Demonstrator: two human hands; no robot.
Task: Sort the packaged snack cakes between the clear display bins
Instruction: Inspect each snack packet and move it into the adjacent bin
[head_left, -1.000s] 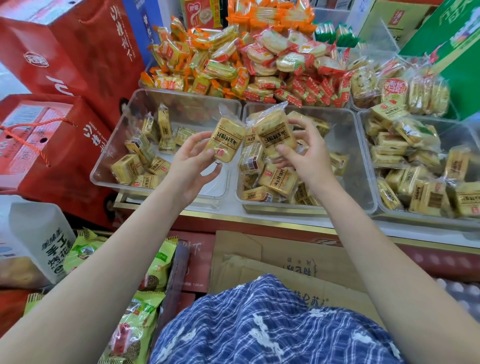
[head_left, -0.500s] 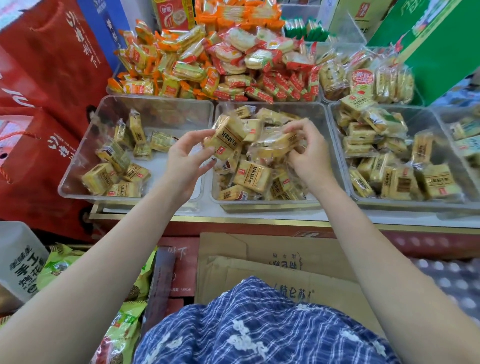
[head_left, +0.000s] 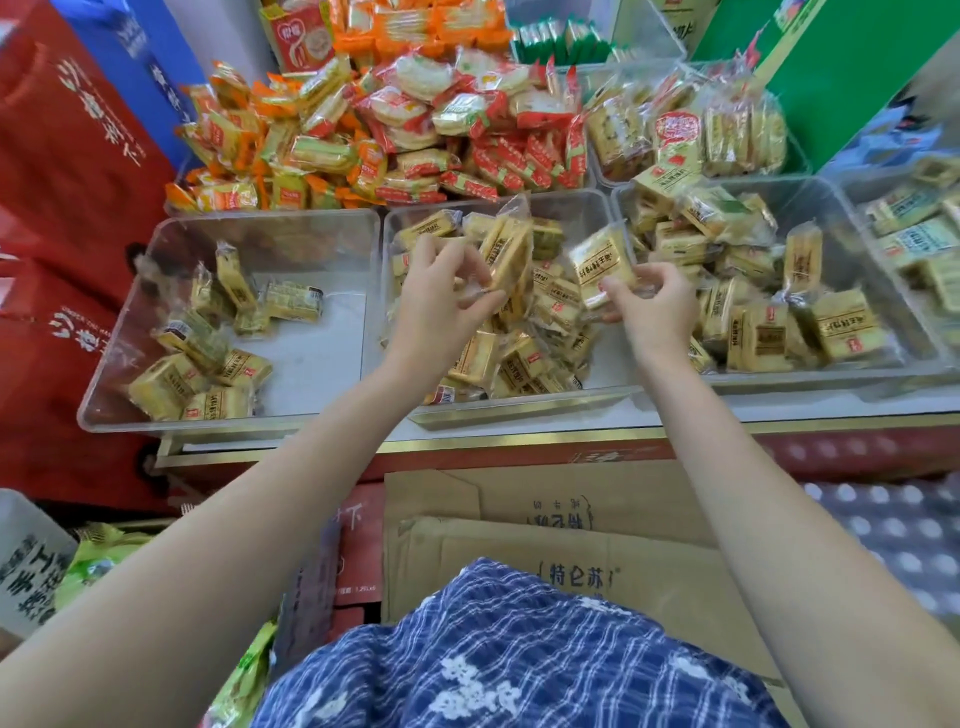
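Right hand (head_left: 652, 304) pinches a cake (head_left: 602, 267) upright above the middle bin (head_left: 597, 213); left hand (head_left: 441, 301) grips another cake (head_left: 506, 260), the sparse bin (head_left: 270, 228) at nine o'clock

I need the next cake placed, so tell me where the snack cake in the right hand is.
Head view, right of centre: the right hand pinches the snack cake above the middle bin's right side.

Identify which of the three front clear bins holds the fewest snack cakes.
The left bin: a few scattered cakes, bare floor showing. The middle bin and right bin are piled full.
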